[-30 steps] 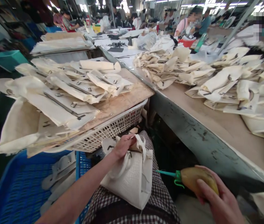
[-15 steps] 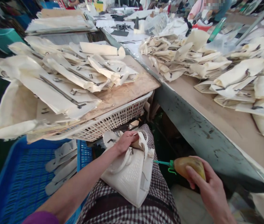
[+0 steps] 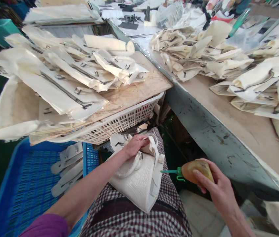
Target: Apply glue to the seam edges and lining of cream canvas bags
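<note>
A cream crocodile-textured handbag (image 3: 139,179) rests on my lap, over a checked garment. My left hand (image 3: 135,145) grips the bag's upper edge by its handles, fingers closed round it. My right hand (image 3: 214,187) is wrapped round a yellowish squeeze bottle (image 3: 195,169) whose green nozzle points left toward the bag's side, a short gap away.
A white slotted basket (image 3: 119,123) carries a wooden board stacked with cream bag panels (image 3: 67,85). A blue crate (image 3: 23,191) with pale straps sits at lower left. The long worktable (image 3: 228,125) on the right holds piles of cream pieces (image 3: 228,62).
The view has tilted down and the bag and hands sit higher in frame. My right hand has brought the bottle slightly left toward the bag. My left hand keeps its grip.
</note>
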A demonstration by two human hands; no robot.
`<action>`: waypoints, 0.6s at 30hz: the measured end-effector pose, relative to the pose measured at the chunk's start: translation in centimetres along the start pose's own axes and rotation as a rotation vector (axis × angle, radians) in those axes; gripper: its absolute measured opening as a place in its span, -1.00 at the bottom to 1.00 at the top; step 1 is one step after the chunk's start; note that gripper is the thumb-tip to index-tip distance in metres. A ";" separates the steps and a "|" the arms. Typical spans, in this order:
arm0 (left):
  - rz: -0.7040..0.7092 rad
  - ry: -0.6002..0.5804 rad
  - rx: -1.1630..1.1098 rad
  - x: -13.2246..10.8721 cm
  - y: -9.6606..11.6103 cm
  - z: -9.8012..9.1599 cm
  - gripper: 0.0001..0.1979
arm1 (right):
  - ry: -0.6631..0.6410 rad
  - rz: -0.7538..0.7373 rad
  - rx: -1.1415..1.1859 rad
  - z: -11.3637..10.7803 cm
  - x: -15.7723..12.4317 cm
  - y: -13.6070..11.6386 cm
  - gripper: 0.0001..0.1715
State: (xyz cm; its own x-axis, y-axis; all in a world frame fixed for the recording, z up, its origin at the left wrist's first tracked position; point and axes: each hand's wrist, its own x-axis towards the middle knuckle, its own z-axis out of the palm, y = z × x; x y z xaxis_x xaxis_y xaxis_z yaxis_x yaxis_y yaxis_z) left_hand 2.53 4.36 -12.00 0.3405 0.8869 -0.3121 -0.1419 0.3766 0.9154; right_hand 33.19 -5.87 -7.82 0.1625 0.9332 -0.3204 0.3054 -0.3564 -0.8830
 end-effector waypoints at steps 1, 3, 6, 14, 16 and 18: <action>-0.001 0.001 0.000 0.0 0.0 0.1 -0.44 | -0.014 0.002 -0.006 -0.1 -0.3 -0.1 -0.31; -0.002 -0.001 -0.002 0.1 0.1 0.1 -0.43 | -0.023 0.007 -0.018 0.0 -0.9 -0.4 -0.35; -0.004 -0.003 -0.008 0.2 0.1 0.2 -0.42 | -0.062 0.034 0.000 0.1 -2.1 -0.5 -0.35; -0.014 -0.004 -0.039 0.2 -0.2 0.3 -0.43 | -0.031 0.022 -0.011 -0.2 -1.5 0.1 -0.33; -0.023 -0.008 -0.049 0.2 -0.4 0.2 -0.44 | 0.011 0.017 -0.036 -0.3 -0.5 -0.1 -0.28; -0.031 -0.013 -0.058 0.2 -0.5 0.2 -0.44 | 0.061 -0.013 -0.077 -0.2 0.3 -0.4 -0.24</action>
State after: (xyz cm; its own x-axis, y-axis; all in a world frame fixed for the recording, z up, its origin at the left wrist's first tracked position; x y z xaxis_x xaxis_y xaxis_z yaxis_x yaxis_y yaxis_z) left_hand 2.85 4.30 -12.43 0.3574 0.8714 -0.3362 -0.1843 0.4187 0.8893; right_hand 33.32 -5.49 -7.45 0.2140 0.9342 -0.2855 0.3787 -0.3487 -0.8573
